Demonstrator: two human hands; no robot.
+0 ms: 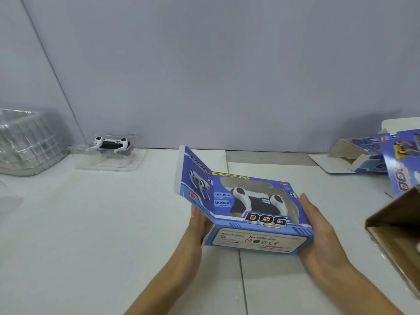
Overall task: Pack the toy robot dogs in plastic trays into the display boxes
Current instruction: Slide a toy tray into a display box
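Observation:
I hold a blue display box (pixel 254 226) marked DOG just above the white table. A white and black toy robot dog (pixel 256 202) shows through its window. My left hand (pixel 200 223) supports the box's left end from below, where a side flap (pixel 193 176) stands open. My right hand (pixel 318 226) lies with straight fingers against the box's right end. A second white and black robot dog (pixel 111 144) lies in a clear plastic tray (pixel 109 160) at the back left, by the wall.
A stack of clear plastic trays (pixel 27 142) stands at the far left. Flattened and half-folded blue display boxes (pixel 386 160) lie at the back right. A brown cardboard carton (pixel 397 233) sits at the right edge. The white table (pixel 91 223) stretches between them.

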